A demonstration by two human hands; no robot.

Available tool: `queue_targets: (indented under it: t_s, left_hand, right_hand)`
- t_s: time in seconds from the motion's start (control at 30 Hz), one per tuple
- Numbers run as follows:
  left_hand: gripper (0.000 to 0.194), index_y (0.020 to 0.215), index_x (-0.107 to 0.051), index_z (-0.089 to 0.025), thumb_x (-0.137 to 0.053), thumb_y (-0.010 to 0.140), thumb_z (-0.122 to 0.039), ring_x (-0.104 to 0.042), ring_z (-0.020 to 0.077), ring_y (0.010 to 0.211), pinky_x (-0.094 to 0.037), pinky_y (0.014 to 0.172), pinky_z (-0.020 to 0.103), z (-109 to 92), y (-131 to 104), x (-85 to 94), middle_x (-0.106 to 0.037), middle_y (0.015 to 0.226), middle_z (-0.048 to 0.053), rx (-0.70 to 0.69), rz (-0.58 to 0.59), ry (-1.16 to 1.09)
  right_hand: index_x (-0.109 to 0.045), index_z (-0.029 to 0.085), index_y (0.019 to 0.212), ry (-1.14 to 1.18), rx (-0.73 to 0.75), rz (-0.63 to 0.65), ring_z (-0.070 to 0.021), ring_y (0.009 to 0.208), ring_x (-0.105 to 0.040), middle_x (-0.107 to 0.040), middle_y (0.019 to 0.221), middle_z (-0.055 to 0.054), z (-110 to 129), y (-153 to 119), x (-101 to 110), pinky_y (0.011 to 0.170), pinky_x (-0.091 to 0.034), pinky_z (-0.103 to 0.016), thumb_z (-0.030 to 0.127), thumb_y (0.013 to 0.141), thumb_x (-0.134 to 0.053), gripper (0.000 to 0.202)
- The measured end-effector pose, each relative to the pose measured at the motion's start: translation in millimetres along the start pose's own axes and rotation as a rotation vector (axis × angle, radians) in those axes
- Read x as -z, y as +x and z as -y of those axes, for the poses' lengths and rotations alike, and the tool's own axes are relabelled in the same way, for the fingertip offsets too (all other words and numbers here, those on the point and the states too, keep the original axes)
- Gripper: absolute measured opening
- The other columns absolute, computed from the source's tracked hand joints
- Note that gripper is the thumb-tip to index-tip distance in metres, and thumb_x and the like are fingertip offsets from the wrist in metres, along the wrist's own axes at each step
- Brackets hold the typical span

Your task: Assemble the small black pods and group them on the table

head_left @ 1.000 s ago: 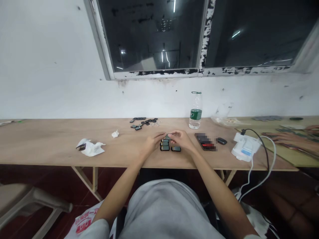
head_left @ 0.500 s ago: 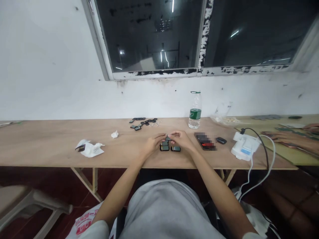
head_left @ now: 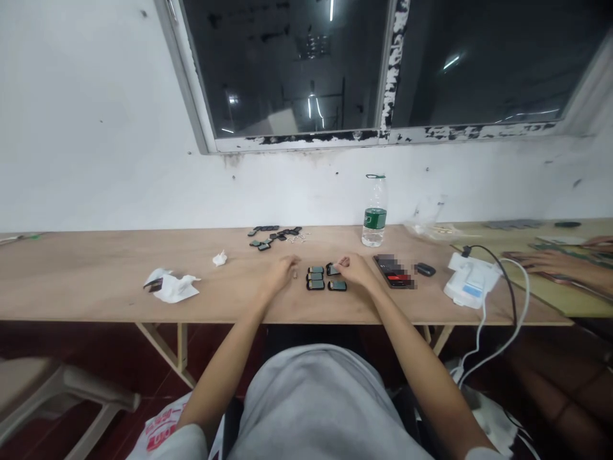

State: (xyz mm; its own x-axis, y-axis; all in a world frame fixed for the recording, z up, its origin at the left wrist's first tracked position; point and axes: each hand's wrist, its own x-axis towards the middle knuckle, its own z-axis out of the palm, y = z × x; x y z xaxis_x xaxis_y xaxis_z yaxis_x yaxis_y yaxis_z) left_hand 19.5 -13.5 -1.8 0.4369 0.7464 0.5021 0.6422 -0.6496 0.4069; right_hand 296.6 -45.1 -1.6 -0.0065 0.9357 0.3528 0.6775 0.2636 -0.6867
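Observation:
My right hand (head_left: 353, 268) pinches the edge of a small black-framed module with a grey screen (head_left: 332, 269), at the top of the right-hand column. Below it lies a similar screen module (head_left: 337, 286). To the left, several modules of the same kind (head_left: 315, 278) are stacked in a neat column. My left hand (head_left: 283, 273) rests over the table left of that column, apart from it, its fingers loosely bent and holding nothing I can see. Its fingertips are small and partly blurred.
Further back lie a loose pile of modules (head_left: 272, 237) and small white bits (head_left: 297, 237). A water bottle (head_left: 374, 220), phone (head_left: 393, 273), black fob-like object (head_left: 425, 269), white power strip (head_left: 472, 281) with cables and crumpled tissue (head_left: 177, 287) surround the work. Another person's hand (head_left: 536, 263) is at right.
The module held between both hands has moved right into the right-hand column, with my right hand on it. My left hand has let go and drawn back left, uncovering the left column.

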Motion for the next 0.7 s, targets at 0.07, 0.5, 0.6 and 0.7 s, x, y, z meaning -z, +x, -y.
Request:
queue_targets:
  t_s: [0.07,0.5,0.6,0.7]
  left_hand:
    - [0.039,0.122,-0.061,-0.016,-0.05,0.085,-0.01,-0.07,0.0223,0.09,-0.056,0.087,0.038,15.7,-2.5,-1.6,-0.076,0.093,0.008,0.043,0.06,-0.014]
    - [0.041,0.115,-0.067,-0.015,-0.067,0.075,-0.009,-0.073,0.0245,0.093,-0.059,0.083,0.038,43.2,-4.4,-24.7,-0.077,0.103,0.012,0.156,0.102,-0.193]
    - [0.037,0.114,-0.069,-0.014,-0.068,0.077,-0.014,-0.072,0.0266,0.1,-0.059,0.087,0.04,44.5,-4.3,-23.2,-0.076,0.11,0.014,0.172,0.112,-0.215]
    - [0.03,0.109,-0.071,-0.014,-0.064,0.08,-0.016,-0.072,0.0271,0.1,-0.058,0.09,0.041,45.4,-4.1,-19.8,-0.077,0.108,0.013,0.154,0.114,-0.161]
  right_hand:
    - [-0.071,0.016,0.076,-0.044,-0.015,0.034,-0.0198,0.072,-0.068,-0.075,0.077,-0.007,-5.3,0.6,-0.8,0.063,-0.046,-0.024,0.03,0.079,-0.068,0.014]
    - [-0.066,0.017,0.079,-0.327,-0.039,0.073,-0.0207,0.074,-0.064,-0.073,0.082,-0.009,-4.6,-6.8,3.0,0.061,-0.037,-0.026,0.04,0.085,-0.068,0.024]
    - [-0.065,0.018,0.076,-0.342,-0.018,0.115,-0.0189,0.069,-0.061,-0.072,0.077,-0.007,1.4,-9.7,13.4,0.059,-0.035,-0.027,0.043,0.085,-0.067,0.026]
    - [-0.061,0.019,0.064,-0.365,0.001,0.229,-0.0173,0.059,-0.056,-0.067,0.065,-0.005,3.7,-12.9,21.4,0.055,-0.033,-0.028,0.049,0.083,-0.068,0.036]
